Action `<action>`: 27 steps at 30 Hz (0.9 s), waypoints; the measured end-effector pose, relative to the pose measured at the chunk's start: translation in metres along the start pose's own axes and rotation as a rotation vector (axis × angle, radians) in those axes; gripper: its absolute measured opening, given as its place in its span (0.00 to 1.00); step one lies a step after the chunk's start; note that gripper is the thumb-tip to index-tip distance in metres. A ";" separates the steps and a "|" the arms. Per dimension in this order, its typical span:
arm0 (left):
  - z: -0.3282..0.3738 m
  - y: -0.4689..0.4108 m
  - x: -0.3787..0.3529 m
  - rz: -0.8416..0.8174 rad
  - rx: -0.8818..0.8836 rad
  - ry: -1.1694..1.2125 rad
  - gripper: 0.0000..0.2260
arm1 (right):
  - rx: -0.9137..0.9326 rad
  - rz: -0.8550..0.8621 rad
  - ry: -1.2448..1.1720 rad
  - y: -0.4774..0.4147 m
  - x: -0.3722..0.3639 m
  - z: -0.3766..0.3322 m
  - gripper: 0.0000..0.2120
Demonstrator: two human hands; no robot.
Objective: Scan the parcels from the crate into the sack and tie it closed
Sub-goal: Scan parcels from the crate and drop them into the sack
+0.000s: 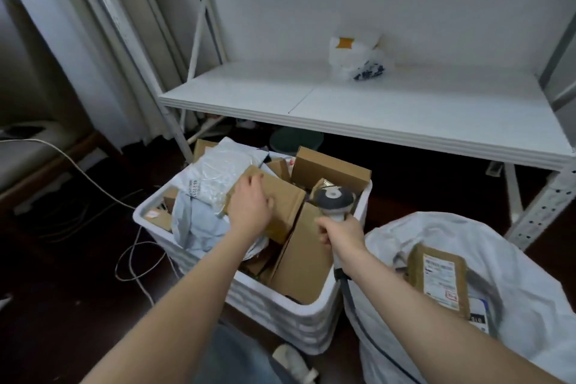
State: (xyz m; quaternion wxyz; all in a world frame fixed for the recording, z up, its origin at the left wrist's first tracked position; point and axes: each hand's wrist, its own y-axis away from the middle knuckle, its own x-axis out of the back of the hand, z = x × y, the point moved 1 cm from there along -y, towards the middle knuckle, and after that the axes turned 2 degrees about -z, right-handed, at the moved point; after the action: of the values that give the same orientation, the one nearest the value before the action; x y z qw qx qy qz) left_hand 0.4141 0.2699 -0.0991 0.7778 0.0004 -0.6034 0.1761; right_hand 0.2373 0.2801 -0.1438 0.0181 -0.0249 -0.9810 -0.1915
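Left hand (251,207): arm stretched forward, palm down, grips cardboard box (290,199) atop crate (296,324) | right hand (341,232): clasps scanner (335,198) handle, head over crate's right edge | grey mailer (218,171): touches box's left side | sack (452,231): right of crate, holds labelled parcel (439,277)

Your crate (299,321): ribbed white plastic, matt. Boxes (330,170): plain brown cardboard. Mailer (218,171): crinkled glossy grey plastic film. Sack (530,274): white woven-looking cloth. Shelf (374,103): matt white.
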 end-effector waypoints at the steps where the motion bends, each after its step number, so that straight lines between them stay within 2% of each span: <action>1: -0.012 -0.010 0.002 0.004 0.073 0.038 0.26 | -0.031 -0.036 -0.021 -0.004 -0.009 0.000 0.10; 5: -0.046 -0.037 -0.005 -0.092 0.268 0.135 0.28 | -0.160 -0.189 -0.112 -0.018 -0.037 0.008 0.16; 9: -0.059 -0.047 -0.015 -0.168 0.306 0.146 0.19 | -0.202 -0.263 -0.127 -0.029 -0.057 0.013 0.22; 14: -0.059 -0.042 0.001 0.053 0.379 0.303 0.15 | -0.157 -0.254 -0.229 -0.021 -0.057 0.010 0.16; 16: -0.053 -0.037 0.016 0.147 0.394 0.348 0.12 | -0.097 -0.240 -0.297 -0.012 -0.051 0.004 0.16; 20: -0.030 -0.015 0.038 0.210 0.354 0.612 0.07 | 0.012 -0.113 -0.478 0.011 -0.022 -0.013 0.12; 22: -0.014 0.001 0.038 0.159 0.283 0.774 0.06 | 0.011 -0.030 -0.544 0.019 0.006 -0.019 0.09; 24: 0.001 0.019 0.031 0.058 0.231 0.897 0.04 | -0.002 0.017 -0.578 0.027 0.038 -0.020 0.10; 27: 0.026 0.048 0.016 -0.104 0.137 0.950 0.07 | -0.016 0.044 -0.606 0.044 0.086 -0.018 0.09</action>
State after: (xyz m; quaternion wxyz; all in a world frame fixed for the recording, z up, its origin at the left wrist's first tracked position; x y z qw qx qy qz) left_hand 0.3798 0.3134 -0.0871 0.9732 0.0013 -0.1676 0.1572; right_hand 0.1545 0.3182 -0.1069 -0.2712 -0.1024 -0.9395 -0.1826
